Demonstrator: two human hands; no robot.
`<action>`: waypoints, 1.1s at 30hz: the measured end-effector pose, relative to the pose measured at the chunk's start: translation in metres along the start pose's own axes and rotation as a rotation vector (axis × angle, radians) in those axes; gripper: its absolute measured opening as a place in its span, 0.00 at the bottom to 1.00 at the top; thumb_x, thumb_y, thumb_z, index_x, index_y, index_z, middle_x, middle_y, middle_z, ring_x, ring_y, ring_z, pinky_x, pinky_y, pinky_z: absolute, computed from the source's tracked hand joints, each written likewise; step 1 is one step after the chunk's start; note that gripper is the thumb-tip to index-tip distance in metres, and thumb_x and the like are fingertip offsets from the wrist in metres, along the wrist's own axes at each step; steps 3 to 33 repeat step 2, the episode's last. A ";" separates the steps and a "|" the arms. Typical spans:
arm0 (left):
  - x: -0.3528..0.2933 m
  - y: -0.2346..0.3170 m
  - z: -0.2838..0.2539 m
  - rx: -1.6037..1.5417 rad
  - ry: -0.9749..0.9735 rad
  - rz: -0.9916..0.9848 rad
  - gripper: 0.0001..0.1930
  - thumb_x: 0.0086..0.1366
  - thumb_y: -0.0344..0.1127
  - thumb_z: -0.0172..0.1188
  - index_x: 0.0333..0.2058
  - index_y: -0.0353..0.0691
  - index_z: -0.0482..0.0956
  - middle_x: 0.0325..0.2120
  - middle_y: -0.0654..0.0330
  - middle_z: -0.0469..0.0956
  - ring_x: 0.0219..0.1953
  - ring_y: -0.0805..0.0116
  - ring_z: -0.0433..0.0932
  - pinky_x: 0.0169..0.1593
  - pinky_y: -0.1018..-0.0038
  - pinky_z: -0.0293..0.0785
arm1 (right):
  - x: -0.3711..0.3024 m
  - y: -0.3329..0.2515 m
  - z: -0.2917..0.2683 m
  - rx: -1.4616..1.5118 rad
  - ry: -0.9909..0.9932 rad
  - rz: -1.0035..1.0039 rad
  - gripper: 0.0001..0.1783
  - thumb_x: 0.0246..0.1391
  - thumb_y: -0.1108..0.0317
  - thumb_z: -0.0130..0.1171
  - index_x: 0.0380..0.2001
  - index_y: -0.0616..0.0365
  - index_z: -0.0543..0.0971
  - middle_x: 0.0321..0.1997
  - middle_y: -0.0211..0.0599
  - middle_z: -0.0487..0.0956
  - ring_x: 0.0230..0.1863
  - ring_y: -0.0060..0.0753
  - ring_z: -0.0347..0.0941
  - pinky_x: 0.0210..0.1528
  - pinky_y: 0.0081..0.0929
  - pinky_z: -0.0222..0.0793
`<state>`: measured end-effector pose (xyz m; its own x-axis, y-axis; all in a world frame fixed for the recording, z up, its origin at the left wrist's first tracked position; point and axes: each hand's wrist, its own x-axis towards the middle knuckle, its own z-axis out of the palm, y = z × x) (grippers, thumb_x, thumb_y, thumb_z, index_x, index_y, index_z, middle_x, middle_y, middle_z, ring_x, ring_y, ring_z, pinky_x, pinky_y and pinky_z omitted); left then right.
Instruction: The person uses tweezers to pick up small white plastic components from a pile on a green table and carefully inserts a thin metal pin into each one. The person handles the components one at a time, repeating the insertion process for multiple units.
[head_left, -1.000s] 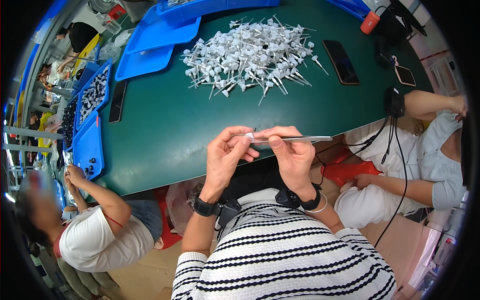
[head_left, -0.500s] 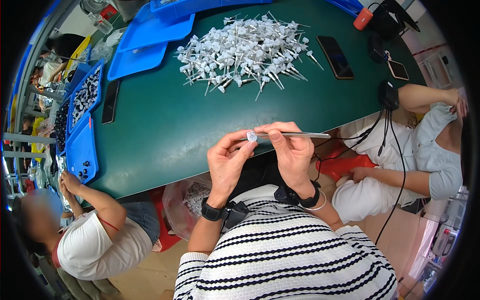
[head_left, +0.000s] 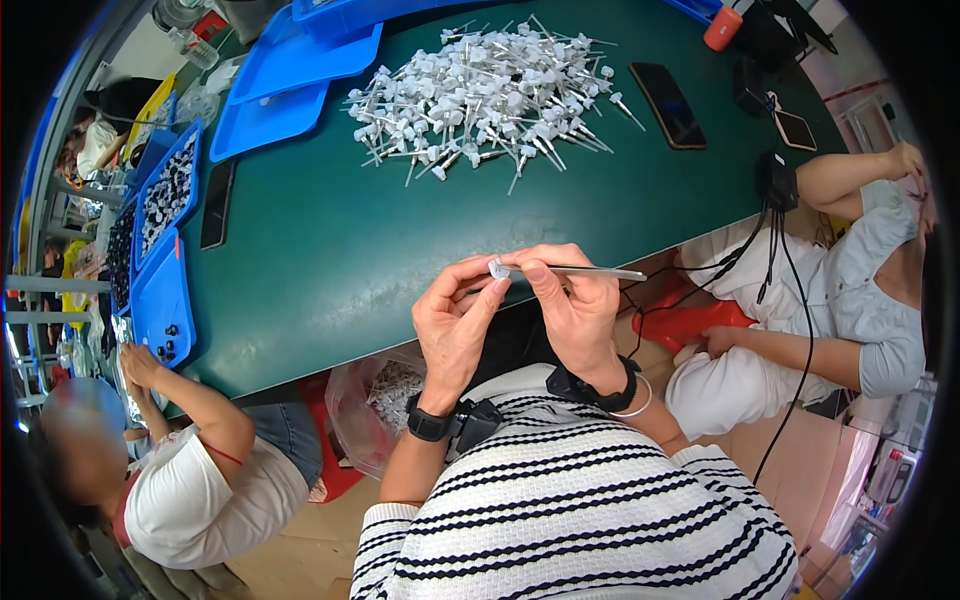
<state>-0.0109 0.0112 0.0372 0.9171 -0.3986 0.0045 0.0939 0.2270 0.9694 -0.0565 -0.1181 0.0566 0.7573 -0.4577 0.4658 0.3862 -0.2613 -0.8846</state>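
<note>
My left hand (head_left: 452, 328) pinches a small whitish plastic piece (head_left: 499, 270) between thumb and fingers, just over the table's near edge. My right hand (head_left: 580, 320) is closed around a slim metal tool (head_left: 618, 273), which looks like tweezers. Its inner end meets the plastic piece, and the other end sticks out to the right. Whether the tip grips the piece or only touches it is too small to tell. Beyond my hands, a heap of white plastic pieces with thin stems (head_left: 480, 95) lies on the green table (head_left: 330, 270).
Blue trays (head_left: 265, 125) stand at the far left, and another blue tray (head_left: 162, 290) holds a few dark parts. Phones (head_left: 668, 108) lie on the table. Black cables (head_left: 780, 250) hang at the right. One person (head_left: 210, 480) sits left, another (head_left: 840, 280) right. Below the edge is a plastic bag (head_left: 360, 410).
Both hands keep their grips and have shifted slightly left in the picture. The plastic piece seems turned a little. The whole view has moved slightly.
</note>
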 end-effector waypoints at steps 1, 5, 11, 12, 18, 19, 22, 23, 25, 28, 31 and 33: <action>0.000 0.000 0.000 0.004 -0.002 0.001 0.13 0.61 0.21 0.62 0.45 0.28 0.77 0.44 0.54 0.77 0.44 0.72 0.78 0.46 0.81 0.77 | 0.000 0.000 0.000 0.002 0.003 -0.003 0.06 0.58 0.74 0.60 0.34 0.67 0.81 0.33 0.38 0.83 0.31 0.29 0.80 0.34 0.22 0.74; 0.000 0.000 0.000 0.007 -0.004 0.003 0.13 0.61 0.21 0.62 0.45 0.28 0.77 0.44 0.54 0.77 0.45 0.72 0.78 0.46 0.81 0.77 | -0.001 0.001 -0.001 0.005 -0.001 -0.004 0.06 0.58 0.74 0.59 0.35 0.66 0.81 0.34 0.38 0.83 0.31 0.30 0.80 0.34 0.22 0.74; 0.000 0.000 0.000 0.007 -0.004 0.003 0.13 0.61 0.21 0.62 0.45 0.28 0.77 0.44 0.54 0.77 0.45 0.72 0.78 0.46 0.81 0.77 | -0.001 0.001 -0.001 0.005 -0.001 -0.004 0.06 0.58 0.74 0.59 0.35 0.66 0.81 0.34 0.38 0.83 0.31 0.30 0.80 0.34 0.22 0.74; 0.000 0.000 0.000 0.007 -0.004 0.003 0.13 0.61 0.21 0.62 0.45 0.28 0.77 0.44 0.54 0.77 0.45 0.72 0.78 0.46 0.81 0.77 | -0.001 0.001 -0.001 0.005 -0.001 -0.004 0.06 0.58 0.74 0.59 0.35 0.66 0.81 0.34 0.38 0.83 0.31 0.30 0.80 0.34 0.22 0.74; 0.000 0.000 0.000 0.007 -0.004 0.003 0.13 0.61 0.21 0.62 0.45 0.28 0.77 0.44 0.54 0.77 0.45 0.72 0.78 0.46 0.81 0.77 | -0.001 0.001 -0.001 0.005 -0.001 -0.004 0.06 0.58 0.74 0.59 0.35 0.66 0.81 0.34 0.38 0.83 0.31 0.30 0.80 0.34 0.22 0.74; 0.000 0.000 0.000 0.007 -0.004 0.003 0.13 0.61 0.21 0.62 0.45 0.28 0.77 0.44 0.54 0.77 0.45 0.72 0.78 0.46 0.81 0.77 | -0.001 0.001 -0.001 0.005 -0.001 -0.004 0.06 0.58 0.74 0.59 0.35 0.66 0.81 0.34 0.38 0.83 0.31 0.30 0.80 0.34 0.22 0.74; 0.000 0.000 0.000 0.007 -0.004 0.003 0.13 0.61 0.21 0.62 0.45 0.28 0.77 0.44 0.54 0.77 0.45 0.72 0.78 0.46 0.81 0.77 | -0.001 0.001 -0.001 0.005 -0.001 -0.004 0.06 0.58 0.74 0.59 0.35 0.66 0.81 0.34 0.38 0.83 0.31 0.30 0.80 0.34 0.22 0.74; 0.000 0.000 0.000 0.007 -0.004 0.003 0.13 0.61 0.21 0.62 0.45 0.28 0.77 0.44 0.54 0.77 0.45 0.72 0.78 0.46 0.81 0.77 | -0.001 0.001 -0.001 0.005 -0.001 -0.004 0.06 0.58 0.74 0.59 0.35 0.66 0.81 0.34 0.38 0.83 0.31 0.30 0.80 0.34 0.22 0.74; 0.000 0.000 0.000 0.007 -0.004 0.003 0.13 0.61 0.21 0.62 0.45 0.28 0.77 0.44 0.54 0.77 0.45 0.72 0.78 0.46 0.81 0.77 | -0.001 0.001 -0.001 0.005 -0.001 -0.004 0.06 0.58 0.74 0.59 0.35 0.66 0.81 0.34 0.38 0.83 0.31 0.30 0.80 0.34 0.22 0.74; 0.000 0.000 0.000 0.007 -0.004 0.003 0.13 0.61 0.21 0.62 0.45 0.28 0.77 0.44 0.54 0.77 0.45 0.72 0.78 0.46 0.81 0.77 | -0.001 0.001 -0.001 0.005 -0.001 -0.004 0.06 0.58 0.74 0.59 0.35 0.66 0.81 0.34 0.38 0.83 0.31 0.30 0.80 0.34 0.22 0.74; 0.000 0.000 0.000 0.007 -0.004 0.003 0.13 0.61 0.21 0.62 0.45 0.28 0.77 0.44 0.54 0.77 0.45 0.72 0.78 0.46 0.81 0.77 | -0.001 0.001 -0.001 0.005 -0.001 -0.004 0.06 0.58 0.74 0.59 0.35 0.66 0.81 0.34 0.38 0.83 0.31 0.30 0.80 0.34 0.22 0.74; 0.000 0.000 0.000 0.007 -0.004 0.003 0.13 0.61 0.21 0.62 0.45 0.28 0.77 0.44 0.54 0.77 0.45 0.72 0.78 0.46 0.81 0.77 | -0.001 0.001 -0.001 0.005 -0.001 -0.004 0.06 0.58 0.74 0.59 0.35 0.66 0.81 0.34 0.38 0.83 0.31 0.30 0.80 0.34 0.22 0.74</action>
